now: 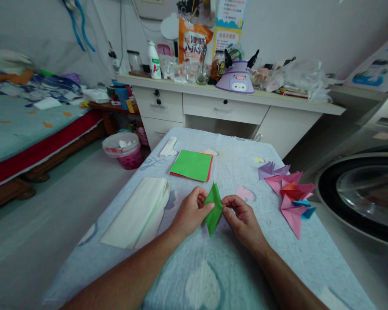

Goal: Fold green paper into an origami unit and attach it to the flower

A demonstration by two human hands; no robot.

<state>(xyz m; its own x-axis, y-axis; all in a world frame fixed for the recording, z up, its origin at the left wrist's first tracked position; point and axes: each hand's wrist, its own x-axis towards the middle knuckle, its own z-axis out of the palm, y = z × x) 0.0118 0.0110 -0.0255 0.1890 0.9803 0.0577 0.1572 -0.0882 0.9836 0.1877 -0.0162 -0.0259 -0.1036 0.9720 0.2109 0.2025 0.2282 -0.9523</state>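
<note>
A green sheet of origami paper (215,209), folded into a narrow diamond, is held just above the cloth-covered table (202,262). My left hand (191,211) pinches its left side, with the thumb lying over the front. At the diamond's right corner, my right hand (242,218) has thumb and fingertips closed on the edge. Beyond the hands lies a stack of square paper (192,165), green on top with red showing beneath. Several folded paper pieces (292,213) in purple, pink, orange and blue sit together on the right side.
A pale folded bag or sheet (139,213) lies left of my hands. Near the table's far left corner is a small white box (168,147). A white desk (226,107) stands behind, a washing machine (368,172) at right, a pink bin (129,159) on the floor at left.
</note>
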